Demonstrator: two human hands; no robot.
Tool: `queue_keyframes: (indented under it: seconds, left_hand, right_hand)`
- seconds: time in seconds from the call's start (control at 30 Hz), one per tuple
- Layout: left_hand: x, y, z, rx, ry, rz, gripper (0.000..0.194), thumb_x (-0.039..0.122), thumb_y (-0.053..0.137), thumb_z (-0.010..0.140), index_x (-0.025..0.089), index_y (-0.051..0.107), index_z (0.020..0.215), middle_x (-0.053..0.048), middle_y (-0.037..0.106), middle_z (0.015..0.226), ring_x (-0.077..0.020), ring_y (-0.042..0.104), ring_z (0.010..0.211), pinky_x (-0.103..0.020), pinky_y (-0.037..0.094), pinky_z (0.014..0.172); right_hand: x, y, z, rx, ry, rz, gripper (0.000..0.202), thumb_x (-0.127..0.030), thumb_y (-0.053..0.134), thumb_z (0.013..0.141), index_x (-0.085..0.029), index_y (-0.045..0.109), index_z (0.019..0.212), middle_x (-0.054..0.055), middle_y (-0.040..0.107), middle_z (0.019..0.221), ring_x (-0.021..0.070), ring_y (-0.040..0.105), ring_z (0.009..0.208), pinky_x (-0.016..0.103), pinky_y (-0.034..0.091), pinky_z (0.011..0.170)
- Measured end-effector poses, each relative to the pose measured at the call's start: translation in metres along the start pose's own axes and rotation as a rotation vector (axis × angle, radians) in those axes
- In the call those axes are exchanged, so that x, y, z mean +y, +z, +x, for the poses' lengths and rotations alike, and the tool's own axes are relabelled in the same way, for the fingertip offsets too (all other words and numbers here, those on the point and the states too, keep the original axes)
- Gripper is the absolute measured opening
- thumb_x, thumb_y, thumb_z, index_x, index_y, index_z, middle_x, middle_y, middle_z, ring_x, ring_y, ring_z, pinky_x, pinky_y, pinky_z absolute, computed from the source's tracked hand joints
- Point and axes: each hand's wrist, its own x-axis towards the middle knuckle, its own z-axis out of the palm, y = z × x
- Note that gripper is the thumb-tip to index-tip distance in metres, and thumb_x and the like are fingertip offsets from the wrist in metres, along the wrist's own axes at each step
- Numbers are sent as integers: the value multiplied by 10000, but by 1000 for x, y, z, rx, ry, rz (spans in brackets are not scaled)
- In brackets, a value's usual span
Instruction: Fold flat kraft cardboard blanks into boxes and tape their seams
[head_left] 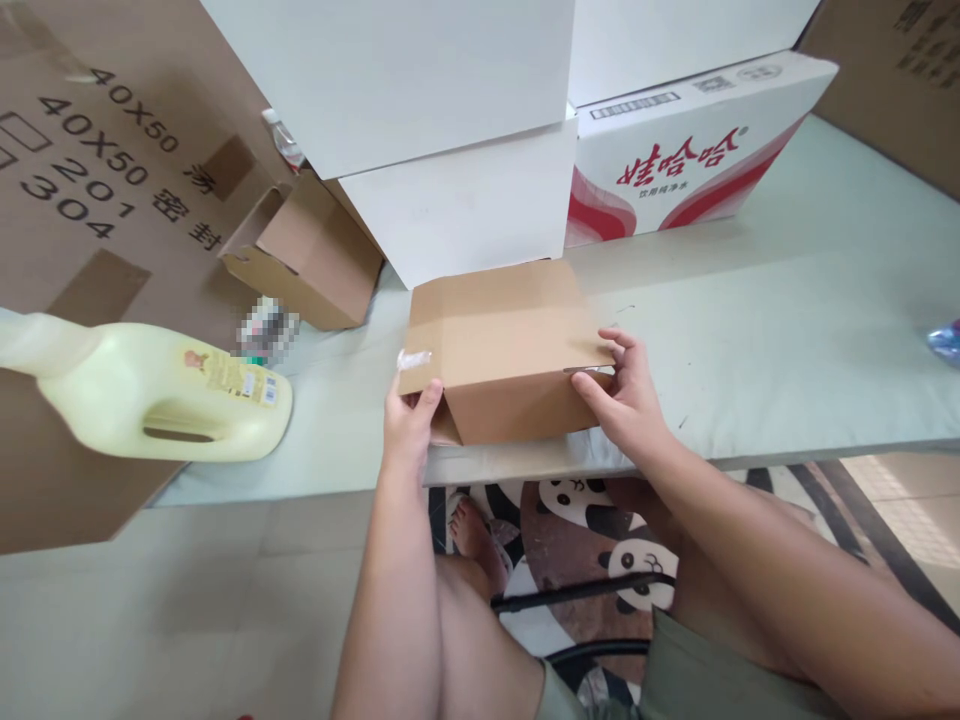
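Observation:
A small brown cardboard box (517, 330) lies near the front edge of the table, its broad top face up. My left hand (409, 425) pinches the flap at the box's left front corner, thumb on top. Close to that thumb, a strip of shiny tape (415, 359) sticks to the flap. A gap shows under the left flap; whatever is inside stays hidden. At the right front corner, my right hand (628, 395) grips the box, thumb on the front edge and fingers on the right side. A short slot with a light edge shows beside the right thumb.
White boxes (457, 210) stand behind, beside a white carton with red lettering (690, 155). To the left are an open cardboard box (315, 250), a pale yellow jug (112, 390) lying sideways and a large printed carton (45, 260). A clear plastic bottle (946, 342) is far right.

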Motion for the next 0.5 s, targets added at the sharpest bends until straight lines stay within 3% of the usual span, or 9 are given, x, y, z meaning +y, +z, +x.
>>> queue_keyframes:
  seconds: [0.1, 0.33, 0.5]
  left_hand:
    - [1, -1, 0, -10, 20, 38, 712, 622, 879, 550, 163, 718, 1069, -140, 754, 1081, -270, 713, 1030, -336, 549, 898]
    - [-1, -3, -2, -14, -17, 22, 564, 619, 874, 553, 140, 734, 816, -101, 756, 822, -223, 720, 789, -274, 565, 675]
    - [-5, -2, -3, -54, 58, -5, 602, 664, 837, 586, 152, 744, 890, -116, 765, 921, -276, 721, 989, -329, 581, 851]
  right_hand:
    - [-2, 1, 1, 15, 22, 36, 533, -375, 654, 838, -334, 384, 1296, 80, 527, 1323, 258, 557, 1208, 449, 499, 964]
    - [-7, 0, -2, 2, 31, 46, 479, -365, 633, 846, -313, 412, 1268, 60, 595, 1124, 198, 594, 852, 354, 507, 700]
    - [-7, -2, -4, 24, -48, -20, 419, -339, 618, 855, -290, 450, 1236, 59, 589, 1077, 178, 549, 759, 349, 488, 647]
